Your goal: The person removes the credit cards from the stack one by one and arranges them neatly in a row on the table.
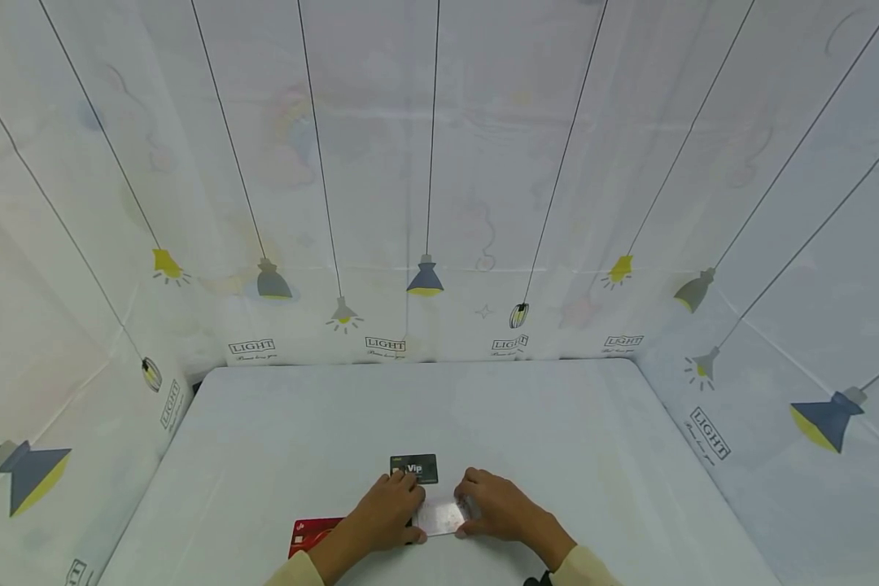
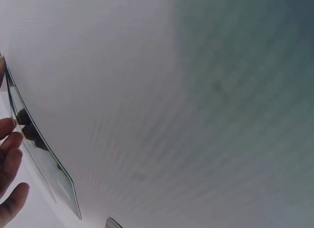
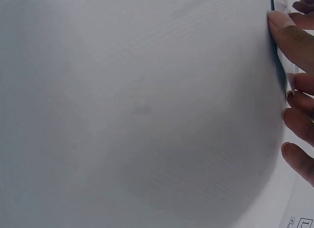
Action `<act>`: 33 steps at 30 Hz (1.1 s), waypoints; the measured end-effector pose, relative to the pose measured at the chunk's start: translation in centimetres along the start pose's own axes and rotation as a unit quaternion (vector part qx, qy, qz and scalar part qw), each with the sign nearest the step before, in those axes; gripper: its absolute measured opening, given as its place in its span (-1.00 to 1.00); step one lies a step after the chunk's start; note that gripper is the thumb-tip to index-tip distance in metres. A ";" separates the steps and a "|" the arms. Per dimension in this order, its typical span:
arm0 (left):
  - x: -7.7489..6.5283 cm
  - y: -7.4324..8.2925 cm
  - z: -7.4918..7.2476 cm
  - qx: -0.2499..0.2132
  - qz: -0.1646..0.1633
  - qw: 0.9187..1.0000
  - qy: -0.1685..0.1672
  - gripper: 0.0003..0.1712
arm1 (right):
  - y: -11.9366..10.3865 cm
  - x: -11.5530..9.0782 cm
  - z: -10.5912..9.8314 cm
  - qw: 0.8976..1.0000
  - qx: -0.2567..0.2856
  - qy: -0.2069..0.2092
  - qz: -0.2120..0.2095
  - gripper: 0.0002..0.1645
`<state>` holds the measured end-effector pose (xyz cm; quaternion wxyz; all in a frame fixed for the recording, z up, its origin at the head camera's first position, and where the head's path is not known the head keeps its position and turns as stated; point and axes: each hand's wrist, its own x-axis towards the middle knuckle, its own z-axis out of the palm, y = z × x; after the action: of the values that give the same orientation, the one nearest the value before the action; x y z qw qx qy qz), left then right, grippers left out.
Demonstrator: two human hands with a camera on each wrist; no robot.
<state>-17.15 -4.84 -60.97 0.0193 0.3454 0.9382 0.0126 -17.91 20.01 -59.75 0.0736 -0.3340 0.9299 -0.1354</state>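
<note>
Clear sheet [image 1: 438,518] lies near the front of the desk [image 1: 593,456], between the two hands; its ends are covered by fingers, so its full outline can't be read. Whether it is one layer or more: unclear.

Left grip [image 1: 388,509]: fingers and thumb closed on the sheet's left end. In the left wrist view it is cut by the frame edge, and dark patches on the sheet may be reflections. Right grip [image 1: 500,506]: curled on the right end, thumb pressed against the sheet in the right wrist view, remaining fingers partly out of frame.

Black card [image 1: 422,470], printed "Vip", just beyond; left fingers hide its lower left corner, contact uncertain. Red card [image 1: 311,531] to the left, partly behind the forearm. Dark object [image 1: 538,580] by the right cuff [image 1: 582,567], cut off below, unidentifiable. Lamp-print backdrop [image 1: 483,179] behind.
</note>
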 end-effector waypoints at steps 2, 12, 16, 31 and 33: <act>0.0 0.0 0.1 -0.001 0.000 1.000 0.001 -0.29 | 0.0 0.0 0.0 1.000 0.000 0.000 0.002 -0.34; 0.0 0.0 0.0 -0.002 -0.004 1.000 -0.003 -0.31 | -0.1 0.1 0.0 1.000 -0.012 -0.002 0.003 -0.40; 0.0 0.1 -0.2 -0.004 -0.004 1.000 -0.004 -0.31 | -0.1 0.1 0.0 1.000 -0.012 -0.002 0.006 -0.40; 0.0 0.2 -0.1 0.004 -0.007 1.000 -0.005 -0.30 | -0.2 0.1 0.0 1.000 -0.008 -0.003 0.012 -0.40; 0.0 0.2 0.0 0.005 -0.007 1.000 -0.006 -0.31 | -0.2 0.1 0.0 1.000 -0.006 -0.004 0.011 -0.40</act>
<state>-17.01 -4.75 -60.92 0.0234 0.3393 0.9404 0.0060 -17.83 19.80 -59.72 0.0770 -0.3246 0.9340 -0.1278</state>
